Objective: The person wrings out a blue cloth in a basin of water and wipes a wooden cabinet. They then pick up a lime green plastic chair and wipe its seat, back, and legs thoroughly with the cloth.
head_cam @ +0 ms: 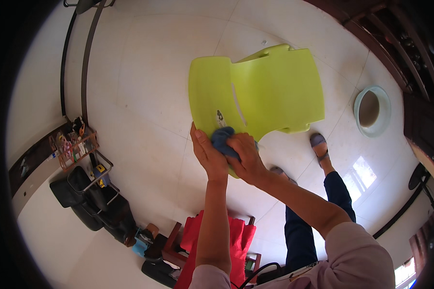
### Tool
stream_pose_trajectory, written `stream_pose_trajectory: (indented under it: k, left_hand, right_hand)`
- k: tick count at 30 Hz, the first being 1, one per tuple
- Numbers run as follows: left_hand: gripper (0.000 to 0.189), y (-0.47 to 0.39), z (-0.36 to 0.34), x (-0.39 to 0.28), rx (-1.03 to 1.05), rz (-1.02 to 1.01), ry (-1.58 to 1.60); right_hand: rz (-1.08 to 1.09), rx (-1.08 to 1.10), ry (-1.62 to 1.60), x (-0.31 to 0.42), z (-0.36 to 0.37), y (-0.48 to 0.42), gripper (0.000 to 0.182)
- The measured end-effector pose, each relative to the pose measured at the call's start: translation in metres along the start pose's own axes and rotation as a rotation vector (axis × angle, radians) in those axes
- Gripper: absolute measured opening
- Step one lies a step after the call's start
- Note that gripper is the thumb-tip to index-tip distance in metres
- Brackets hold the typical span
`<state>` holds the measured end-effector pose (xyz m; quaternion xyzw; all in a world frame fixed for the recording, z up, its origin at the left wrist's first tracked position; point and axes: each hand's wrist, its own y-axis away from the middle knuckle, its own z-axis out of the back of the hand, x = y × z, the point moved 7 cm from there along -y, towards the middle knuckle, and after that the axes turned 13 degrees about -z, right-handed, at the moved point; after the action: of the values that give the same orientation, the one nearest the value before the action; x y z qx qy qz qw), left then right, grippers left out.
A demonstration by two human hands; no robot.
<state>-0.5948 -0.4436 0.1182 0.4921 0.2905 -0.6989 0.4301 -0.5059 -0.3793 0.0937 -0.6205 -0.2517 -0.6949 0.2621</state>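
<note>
A lime-green plastic chair (275, 90) takes up the middle of the view, its backrest towards my hands and a small dark-and-white sticker on it. My left hand (209, 155) grips the backrest's near edge, thumb on the upper face and fingers hidden beneath. Bunched in my right hand (246, 155) is a blue cloth (222, 140), pressed against the backrest close beside the left thumb.
A pale basin (381, 112) of murky water stands on the tiled floor at the right. Dark wooden furniture (376, 47) lines the upper right. Black chairs (94, 202) and a wire basket (77, 153) are at the left. Below lies a red cloth (238, 238).
</note>
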Motion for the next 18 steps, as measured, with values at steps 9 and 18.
stream_pose_trajectory:
  k: [9,18]
  left_hand:
    - [0.049,-0.002,-0.011,-0.01,0.007,0.072,0.032]
    - [0.05,0.0,0.0,0.005,-0.059,0.057,-0.006]
  right_hand:
    - [-0.032,-0.277,-0.09,0.019,0.003,-0.129,0.022]
    - [0.333,-0.04,0.292,0.046,-0.009,-0.089,0.025]
